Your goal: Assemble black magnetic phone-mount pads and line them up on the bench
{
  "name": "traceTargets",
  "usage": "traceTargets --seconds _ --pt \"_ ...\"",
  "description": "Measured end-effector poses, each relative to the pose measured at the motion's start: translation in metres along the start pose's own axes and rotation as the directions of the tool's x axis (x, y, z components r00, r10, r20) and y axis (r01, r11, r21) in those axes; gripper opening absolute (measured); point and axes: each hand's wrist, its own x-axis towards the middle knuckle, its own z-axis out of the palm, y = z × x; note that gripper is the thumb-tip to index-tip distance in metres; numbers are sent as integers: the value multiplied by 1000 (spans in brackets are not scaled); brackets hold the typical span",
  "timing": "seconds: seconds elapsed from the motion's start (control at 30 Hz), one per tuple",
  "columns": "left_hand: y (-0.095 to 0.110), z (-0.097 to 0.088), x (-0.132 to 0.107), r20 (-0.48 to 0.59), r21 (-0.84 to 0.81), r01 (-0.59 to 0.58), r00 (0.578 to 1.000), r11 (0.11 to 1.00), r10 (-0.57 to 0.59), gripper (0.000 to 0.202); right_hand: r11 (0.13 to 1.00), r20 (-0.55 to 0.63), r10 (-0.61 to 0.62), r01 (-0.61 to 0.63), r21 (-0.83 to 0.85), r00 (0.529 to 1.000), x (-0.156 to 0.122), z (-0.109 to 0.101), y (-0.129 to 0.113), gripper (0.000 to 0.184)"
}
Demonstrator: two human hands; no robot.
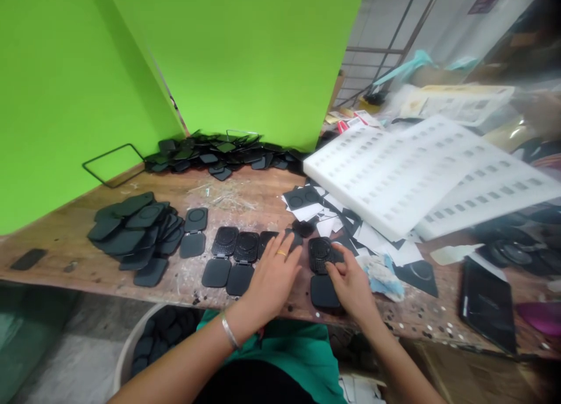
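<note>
Black two-panel hinged pads lie unfolded in a row on the wooden bench; one hinged pad (217, 273) is at the row's left, a plain square panel below a round-patterned one. My left hand (276, 269), wearing a ring, lies with fingers stretched over other pads in the row and partly hides them. At the right, my right hand (350, 278) has its thumb and fingers closed on the edge of another unfolded hinged pad (324, 292). Whether a smaller piece is under those fingertips is hidden. A separate hinged pad (194, 245) lies flat left of the row.
A heap of black pads (138, 231) stands at the left; a long pile of black squares (223, 152) lines the green wall (236, 59). White foam trays (377, 182) rest over paper scraps at right, near a black phone-like device (487, 301). A bin (125, 351) sits below.
</note>
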Motion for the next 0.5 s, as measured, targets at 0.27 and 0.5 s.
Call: traceTargets --seconds 0.27,0.5 --pt "15 -4 -1 115 76 7 993 997 -15 44 955 -40 -156 140 -261 987 4 -5 21 39" --pt "26 -6 -21 92 45 36 995 998 -40 28 854 65 -265 265 -447 962 -6 2 23 38"
